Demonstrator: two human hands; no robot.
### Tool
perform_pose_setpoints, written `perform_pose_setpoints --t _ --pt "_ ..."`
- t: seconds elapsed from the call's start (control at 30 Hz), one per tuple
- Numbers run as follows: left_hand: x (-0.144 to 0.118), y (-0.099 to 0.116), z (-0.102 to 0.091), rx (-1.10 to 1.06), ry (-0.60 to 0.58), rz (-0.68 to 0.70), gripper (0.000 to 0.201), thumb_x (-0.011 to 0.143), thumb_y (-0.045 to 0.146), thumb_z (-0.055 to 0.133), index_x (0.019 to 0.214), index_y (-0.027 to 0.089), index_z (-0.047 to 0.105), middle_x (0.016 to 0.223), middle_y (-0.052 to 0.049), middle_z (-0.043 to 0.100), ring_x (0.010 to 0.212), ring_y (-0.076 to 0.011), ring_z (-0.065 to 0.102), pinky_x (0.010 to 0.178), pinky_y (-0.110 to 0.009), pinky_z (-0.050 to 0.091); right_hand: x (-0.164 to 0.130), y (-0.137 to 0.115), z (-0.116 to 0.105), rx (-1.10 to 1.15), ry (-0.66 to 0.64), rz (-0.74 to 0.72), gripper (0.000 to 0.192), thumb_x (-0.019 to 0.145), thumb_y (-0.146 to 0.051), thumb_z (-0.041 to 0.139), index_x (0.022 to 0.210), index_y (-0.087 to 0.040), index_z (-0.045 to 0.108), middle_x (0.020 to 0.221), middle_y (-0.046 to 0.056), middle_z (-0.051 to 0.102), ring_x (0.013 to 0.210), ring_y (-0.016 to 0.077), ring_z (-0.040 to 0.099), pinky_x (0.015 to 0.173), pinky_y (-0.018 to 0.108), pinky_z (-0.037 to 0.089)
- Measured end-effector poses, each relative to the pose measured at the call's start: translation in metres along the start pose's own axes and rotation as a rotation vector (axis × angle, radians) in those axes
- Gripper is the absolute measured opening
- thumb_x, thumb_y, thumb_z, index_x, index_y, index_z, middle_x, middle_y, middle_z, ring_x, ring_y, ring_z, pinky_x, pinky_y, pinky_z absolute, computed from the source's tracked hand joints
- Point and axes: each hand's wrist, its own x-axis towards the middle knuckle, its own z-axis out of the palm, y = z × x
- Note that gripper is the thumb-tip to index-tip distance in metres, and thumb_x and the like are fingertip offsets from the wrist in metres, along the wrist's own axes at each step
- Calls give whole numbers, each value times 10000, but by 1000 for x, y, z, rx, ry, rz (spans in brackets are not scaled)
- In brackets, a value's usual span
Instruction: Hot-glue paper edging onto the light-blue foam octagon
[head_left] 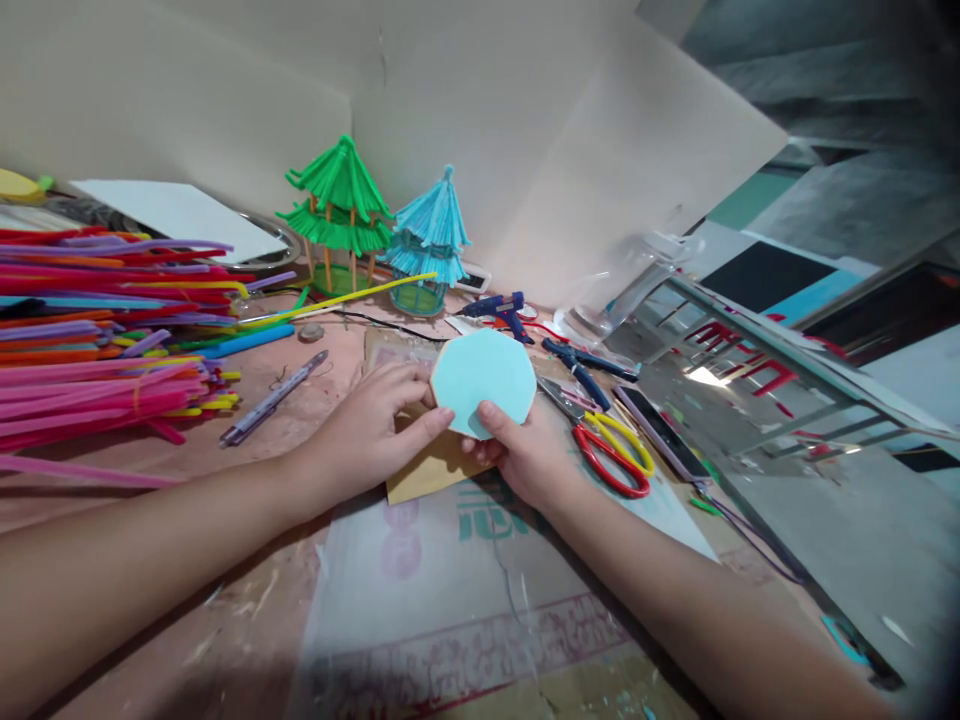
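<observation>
A light-blue many-sided card piece (484, 375) is held up between both hands over the table. My left hand (375, 420) is closed on its left edge, with the thumb at the lower left corner. The thumb of my right hand (525, 450) presses on the front near the bottom, and its fingers go behind. Below the card lies a tan piece of cardboard (427, 475) on a printed plastic sheet (450, 590). To the right of my right hand are scissors (611, 455) with red and yellow handles.
Bundled colourful pipe cleaners (112, 340) fill the left side, near a pen (274, 400). Green (341, 215) and blue (435, 240) pavilion models stand behind. A glue gun (502, 312), pliers (581, 365), a phone (664, 435) and a clear jug (630, 285) are towards the right.
</observation>
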Motion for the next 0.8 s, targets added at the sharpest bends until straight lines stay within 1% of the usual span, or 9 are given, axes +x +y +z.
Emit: perform_pose_setpoints --t 0.1,0.2,0.37,0.47,0.53,0.6,0.7,0.77,0.8 --pt "1 1 -1 17 -17 -7 293 970 329 470 739 188 582 881 -38 622 921 -213 569 863 -353 437 0 0 -1 57 94 -64 417 806 -598 697 822 -183 672 597 8 642 475 122 546 420 223 417" --pt "0 0 -1 53 -22 -14 321 988 356 420 753 192 563 857 -41 600 901 -224 558 845 -372 438 2 -2 -3 83 174 -122 386 806 -573 710 808 -191 664 594 -13 623 466 111 523 417 218 412" --pt "-1 -5 0 100 -23 -23 328 1011 384 392 865 177 600 947 -65 619 961 -245 551 879 -403 422 2 -3 -8 -39 88 -92 344 802 -490 751 734 -173 638 540 -21 618 439 87 527 416 182 382" --pt "-1 -6 0 108 -22 -18 300 1008 393 420 923 183 617 997 -59 645 1001 -248 564 903 -408 415 3 -1 -11 -77 130 -119 323 822 -461 737 731 -174 619 494 -24 615 420 84 512 410 173 366" --pt "-2 -6 0 106 -24 -24 279 997 397 448 945 187 624 999 -55 651 1006 -247 571 901 -409 421 4 0 -11 -64 163 -137 307 813 -457 742 769 -182 613 492 -26 626 416 89 514 413 175 379" --pt "-2 -6 0 113 -22 -21 276 983 409 480 957 184 639 1010 -60 655 1017 -251 575 907 -416 428 5 -2 -9 -29 160 -126 302 792 -449 759 798 -183 616 507 -18 642 421 99 529 425 186 404" --pt "-2 -9 -1 136 -32 -5 301 974 430 494 963 187 670 1041 -69 678 1040 -260 589 934 -432 439 5 -10 -3 132 124 -39 274 775 -419 754 828 -170 651 609 26 699 473 126 577 458 224 458" --pt "-2 -10 0 142 -44 -12 318 988 429 468 1025 191 676 1096 -75 694 1080 -266 596 971 -452 438 3 -19 3 307 111 33 263 774 -372 722 938 -172 675 791 66 753 606 174 654 540 277 523" --pt "-3 -9 1 139 -47 -20 328 995 426 455 1095 192 662 1149 -83 691 1114 -271 593 992 -463 436 2 -23 6 387 104 63 290 773 -350 701 1005 -179 672 898 81 764 704 202 687 604 310 551"
